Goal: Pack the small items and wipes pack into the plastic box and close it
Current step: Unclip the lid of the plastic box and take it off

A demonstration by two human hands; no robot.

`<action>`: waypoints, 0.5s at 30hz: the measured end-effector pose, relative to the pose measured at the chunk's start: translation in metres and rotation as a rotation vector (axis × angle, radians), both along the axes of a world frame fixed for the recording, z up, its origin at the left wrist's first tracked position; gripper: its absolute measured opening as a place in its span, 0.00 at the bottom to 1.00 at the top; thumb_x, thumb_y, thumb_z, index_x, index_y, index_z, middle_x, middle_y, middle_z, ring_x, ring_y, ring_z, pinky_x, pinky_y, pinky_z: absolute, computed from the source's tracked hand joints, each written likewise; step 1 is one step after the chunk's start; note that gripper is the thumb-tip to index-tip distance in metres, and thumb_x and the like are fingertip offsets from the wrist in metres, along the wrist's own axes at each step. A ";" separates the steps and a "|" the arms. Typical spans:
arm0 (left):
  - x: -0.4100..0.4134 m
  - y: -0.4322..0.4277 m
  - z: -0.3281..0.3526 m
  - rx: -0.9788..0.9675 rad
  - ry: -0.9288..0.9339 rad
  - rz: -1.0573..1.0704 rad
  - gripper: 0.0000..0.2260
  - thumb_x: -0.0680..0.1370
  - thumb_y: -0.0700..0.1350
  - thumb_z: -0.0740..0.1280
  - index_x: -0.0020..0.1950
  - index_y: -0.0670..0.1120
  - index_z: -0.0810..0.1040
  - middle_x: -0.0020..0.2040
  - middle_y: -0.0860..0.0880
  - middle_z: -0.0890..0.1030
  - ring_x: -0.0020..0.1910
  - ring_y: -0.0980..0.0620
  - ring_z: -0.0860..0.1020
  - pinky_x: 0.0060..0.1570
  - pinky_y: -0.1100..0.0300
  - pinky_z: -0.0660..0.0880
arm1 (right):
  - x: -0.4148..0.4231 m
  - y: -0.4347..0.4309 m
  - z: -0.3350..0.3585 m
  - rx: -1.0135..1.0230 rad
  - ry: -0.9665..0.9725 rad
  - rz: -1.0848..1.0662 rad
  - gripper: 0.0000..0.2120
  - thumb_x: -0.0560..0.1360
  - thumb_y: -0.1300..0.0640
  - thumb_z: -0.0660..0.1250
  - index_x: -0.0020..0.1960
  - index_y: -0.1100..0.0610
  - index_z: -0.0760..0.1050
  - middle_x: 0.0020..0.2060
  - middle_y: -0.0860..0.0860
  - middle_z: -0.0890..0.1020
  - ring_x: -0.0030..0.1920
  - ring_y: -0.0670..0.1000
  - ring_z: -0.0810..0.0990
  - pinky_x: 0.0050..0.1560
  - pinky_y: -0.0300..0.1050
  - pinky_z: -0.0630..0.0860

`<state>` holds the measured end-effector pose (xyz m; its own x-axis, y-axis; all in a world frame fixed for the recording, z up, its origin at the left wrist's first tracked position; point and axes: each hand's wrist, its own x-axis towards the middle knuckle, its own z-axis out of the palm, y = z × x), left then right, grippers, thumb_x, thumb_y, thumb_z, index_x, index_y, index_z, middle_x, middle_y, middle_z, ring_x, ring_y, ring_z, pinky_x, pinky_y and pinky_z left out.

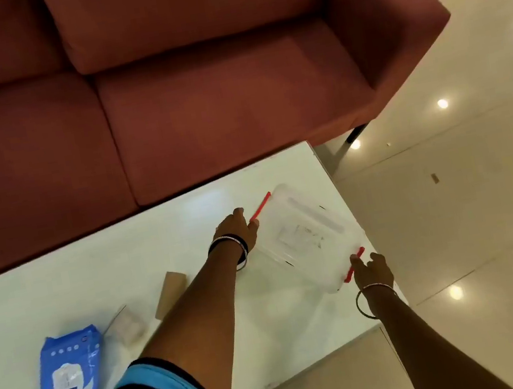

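On the white desk (45, 297), a blue wipes pack (68, 385) lies at the far left, its label too blurred to read. Beside it sit a small clear packet (126, 324) and a brown cardboard piece (170, 293). The left hand (237, 228) grips one red clip (260, 206) of the lidded clear plastic box (306, 237); the right hand (371, 271) pinches the other red clip (355, 264).

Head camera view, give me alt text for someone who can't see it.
Both hands, left hand and right hand, reach to the red latches of a clear plastic box on a white table. A blue wipes pack lies nearer, a red sofa beyond.
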<state>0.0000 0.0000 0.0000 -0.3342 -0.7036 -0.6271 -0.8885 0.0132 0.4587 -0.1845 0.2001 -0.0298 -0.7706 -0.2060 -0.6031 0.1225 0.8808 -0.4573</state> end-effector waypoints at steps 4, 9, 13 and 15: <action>-0.021 0.001 -0.030 0.095 0.048 0.081 0.26 0.80 0.53 0.58 0.76 0.45 0.58 0.70 0.39 0.71 0.68 0.39 0.70 0.67 0.48 0.67 | -0.001 0.004 -0.032 -0.066 -0.069 -0.083 0.25 0.80 0.50 0.62 0.74 0.59 0.64 0.65 0.61 0.77 0.64 0.63 0.75 0.64 0.53 0.70; -0.036 0.006 -0.063 0.059 0.120 0.173 0.21 0.79 0.52 0.60 0.70 0.45 0.68 0.62 0.40 0.78 0.59 0.40 0.76 0.59 0.49 0.73 | 0.000 0.002 -0.067 -0.081 0.031 -0.059 0.18 0.82 0.51 0.57 0.63 0.64 0.73 0.58 0.63 0.80 0.59 0.66 0.77 0.60 0.56 0.73; -0.035 0.019 -0.074 0.081 0.197 0.300 0.16 0.78 0.51 0.61 0.63 0.46 0.75 0.56 0.44 0.80 0.51 0.44 0.77 0.51 0.55 0.73 | -0.004 0.013 -0.076 -0.090 0.092 -0.107 0.19 0.82 0.50 0.56 0.61 0.63 0.76 0.56 0.63 0.81 0.58 0.66 0.78 0.61 0.58 0.73; -0.028 0.033 -0.074 0.084 0.239 0.340 0.14 0.78 0.51 0.62 0.60 0.46 0.77 0.51 0.46 0.80 0.47 0.47 0.75 0.47 0.59 0.71 | -0.004 0.024 -0.075 -0.103 0.121 -0.163 0.21 0.81 0.46 0.55 0.59 0.61 0.78 0.54 0.61 0.82 0.57 0.65 0.78 0.61 0.57 0.73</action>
